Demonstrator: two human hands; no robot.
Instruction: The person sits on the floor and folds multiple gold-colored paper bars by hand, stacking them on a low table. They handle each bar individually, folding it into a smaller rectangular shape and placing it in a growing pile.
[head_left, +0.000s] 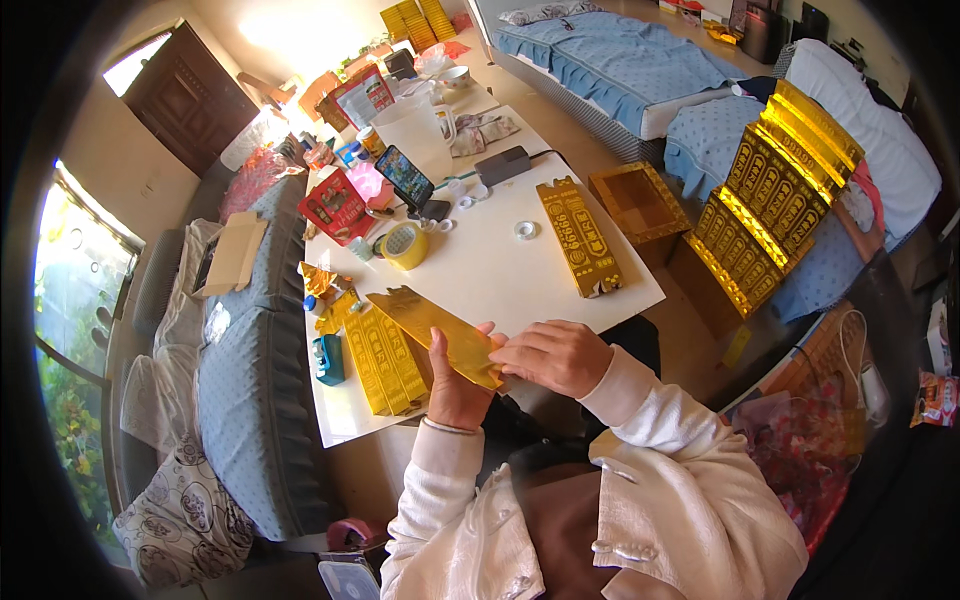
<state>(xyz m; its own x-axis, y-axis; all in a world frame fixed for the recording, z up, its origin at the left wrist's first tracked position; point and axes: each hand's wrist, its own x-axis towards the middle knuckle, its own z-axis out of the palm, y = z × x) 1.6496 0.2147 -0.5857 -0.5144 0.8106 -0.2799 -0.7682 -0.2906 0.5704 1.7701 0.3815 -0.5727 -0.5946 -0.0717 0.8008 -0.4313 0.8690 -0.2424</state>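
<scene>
A long, narrow piece of gold foil card (442, 334) lies slantwise between my hands, over the near edge of the table. My left hand (459, 390) grips it from below, thumb raised along its side. The fingers of my right hand (556, 355) pinch its near end; the exact fold there is hidden by them. Just left of my left hand, several flat gold printed strips (384, 362) lie side by side on the table. A stack of gold printed card pieces (578, 238) rests at the table's right side.
On the white table (491, 281) stand a tape roll (404, 246), a teal tape dispenser (328, 360), a phone on a stand (405, 178) and a clear plastic jug (415, 135). A brown carton (643, 202) and tall gold printed sheets (772, 195) stand to the right. A blue-covered sofa (247, 420) flanks the left.
</scene>
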